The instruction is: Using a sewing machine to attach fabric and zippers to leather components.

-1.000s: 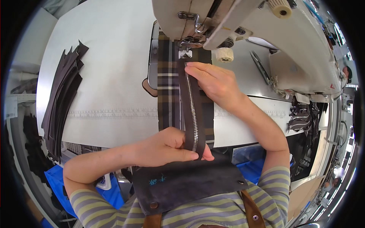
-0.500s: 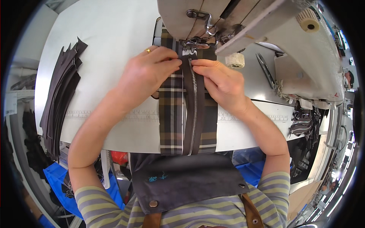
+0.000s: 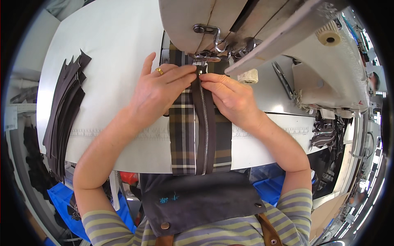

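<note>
A dark brown zipper (image 3: 207, 135) with metal teeth lies lengthwise on plaid fabric (image 3: 182, 141) in brown, black and white. Its upper end runs toward the sewing machine's presser foot (image 3: 201, 62), and a small metal slider (image 3: 200, 72) shows near that end. My left hand (image 3: 158, 88) closes its thumb and fingertips at the zipper's upper left edge, while an outer finger sticks up. From the other side, my right hand (image 3: 230, 95) pinches the zipper tape beside the slider. Fingers hide the exact grip points.
The sewing machine head (image 3: 197, 24) overhangs the far side. Dark fabric strips (image 3: 65, 110) are stacked at left. Black snips (image 3: 283, 80) and a thread spool (image 3: 248, 76) lie right of the needle area. More zippers (image 3: 323, 133) bunch at the right edge. A ruler scale (image 3: 266, 132) crosses the table.
My hands sit slightly lower relative to the presser foot. The metal slider now shows between my fingertips. An outer finger of my left hand has lifted. The whole view has shifted a little.
</note>
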Available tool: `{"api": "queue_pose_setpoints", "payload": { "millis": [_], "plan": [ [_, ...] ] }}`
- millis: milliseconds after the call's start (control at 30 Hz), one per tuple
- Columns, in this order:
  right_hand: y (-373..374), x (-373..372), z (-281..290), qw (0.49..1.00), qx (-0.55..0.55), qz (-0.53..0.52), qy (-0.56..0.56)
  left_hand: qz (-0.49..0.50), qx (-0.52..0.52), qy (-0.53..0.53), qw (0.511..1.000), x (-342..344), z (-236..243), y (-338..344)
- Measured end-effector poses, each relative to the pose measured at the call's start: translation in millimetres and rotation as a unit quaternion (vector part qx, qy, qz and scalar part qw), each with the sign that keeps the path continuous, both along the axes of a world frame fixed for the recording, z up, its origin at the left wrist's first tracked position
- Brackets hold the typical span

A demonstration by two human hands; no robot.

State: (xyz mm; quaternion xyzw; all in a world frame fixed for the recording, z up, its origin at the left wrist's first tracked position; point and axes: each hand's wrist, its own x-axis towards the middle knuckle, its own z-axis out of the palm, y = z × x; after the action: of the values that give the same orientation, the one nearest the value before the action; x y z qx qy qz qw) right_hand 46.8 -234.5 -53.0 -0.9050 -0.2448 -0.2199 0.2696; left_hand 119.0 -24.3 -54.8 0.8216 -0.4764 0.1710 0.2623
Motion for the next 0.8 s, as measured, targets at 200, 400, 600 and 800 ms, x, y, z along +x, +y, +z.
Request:
{"api": "queue_pose_setpoints", "payload": {
  "millis": [200,400,600,800],
  "plan": [
    [1.9,2.7,-3.0,0.997,-0.031,-0.02,-0.067,-0.018,0.025,-0.015,0.999,1.1,0.1,3.0],
    [2.0,1.6,-3.0,0.992,-0.084,-0.044,-0.087,-0.013,0.02,-0.009,1.0,-0.4,-1.7,2.6],
    [1.8,2.7,-4.6,0.99,-0.093,-0.052,-0.096,-0.015,0.01,-0.01,1.0,0.2,-1.7,0.7],
    [4.3,5.8,-3.6,0.991,-0.087,-0.036,-0.093,-0.009,0.019,-0.019,1.0,3.0,-4.6,4.0]
  ]
}}
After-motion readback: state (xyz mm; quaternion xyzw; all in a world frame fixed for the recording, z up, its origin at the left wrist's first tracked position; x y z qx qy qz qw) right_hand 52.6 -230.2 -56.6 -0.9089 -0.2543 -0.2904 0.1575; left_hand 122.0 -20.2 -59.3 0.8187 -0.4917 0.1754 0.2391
